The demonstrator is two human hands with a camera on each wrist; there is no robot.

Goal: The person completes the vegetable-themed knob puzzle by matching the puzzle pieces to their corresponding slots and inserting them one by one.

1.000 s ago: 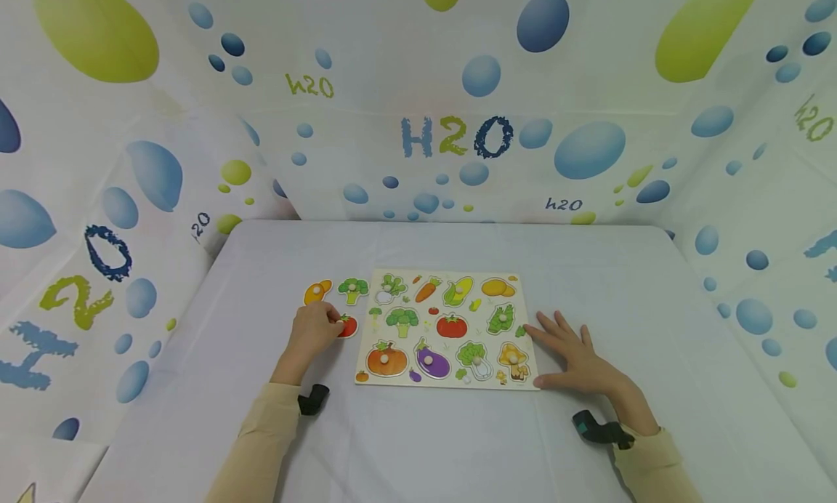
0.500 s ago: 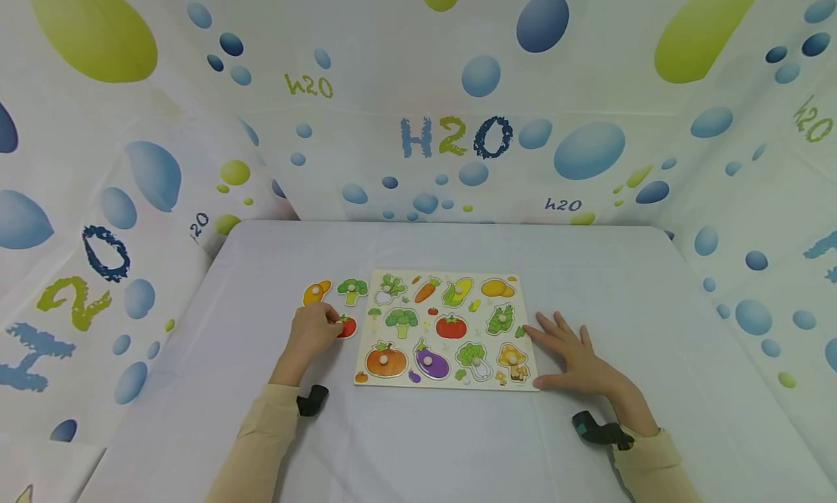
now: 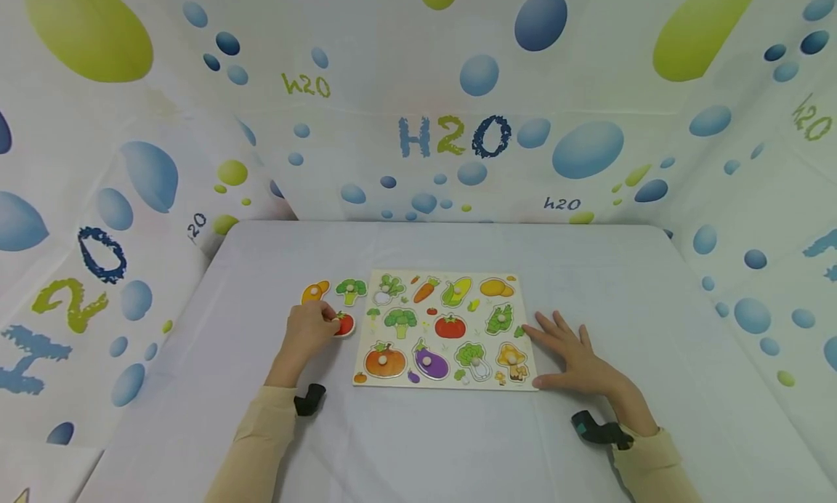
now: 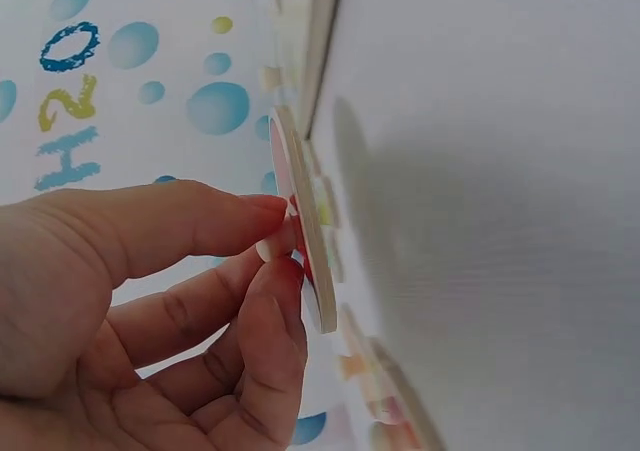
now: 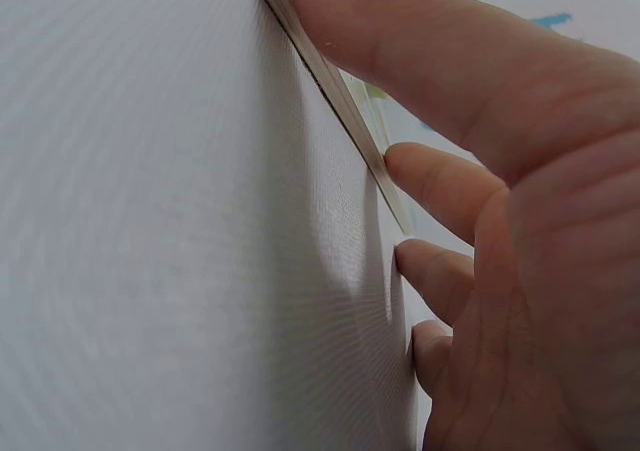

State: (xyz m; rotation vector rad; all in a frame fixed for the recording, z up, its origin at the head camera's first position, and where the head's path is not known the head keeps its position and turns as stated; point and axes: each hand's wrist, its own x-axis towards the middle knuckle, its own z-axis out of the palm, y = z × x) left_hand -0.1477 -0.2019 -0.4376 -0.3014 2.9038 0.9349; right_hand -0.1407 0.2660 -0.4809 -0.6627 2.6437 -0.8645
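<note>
My left hand (image 3: pixel 307 337) pinches the small knob of a red tomato puzzle piece (image 3: pixel 344 324) between thumb and fingers, left of the board. In the left wrist view the tomato piece (image 4: pixel 314 246) is raised off the cloth, its rim seen edge-on. A cream wooden vegetable puzzle board (image 3: pixel 477 331) lies flat in front of me. Its tomato, broccoli, carrot and potato pictures show no knob; several others have one. My right hand (image 3: pixel 577 357) is spread at the board's right side, thumb and index finger touching its edge.
A broccoli piece (image 3: pixel 351 291) and an orange-yellow potato-like piece (image 3: pixel 315 292) lie left of the board, just beyond my left hand. The white cloth-covered table (image 3: pixel 445 452) is walled by a printed curtain (image 3: pixel 366 154).
The tomato piece has come up slightly off the table in my left hand, moving a touch left. My right hand stays in place at the board.
</note>
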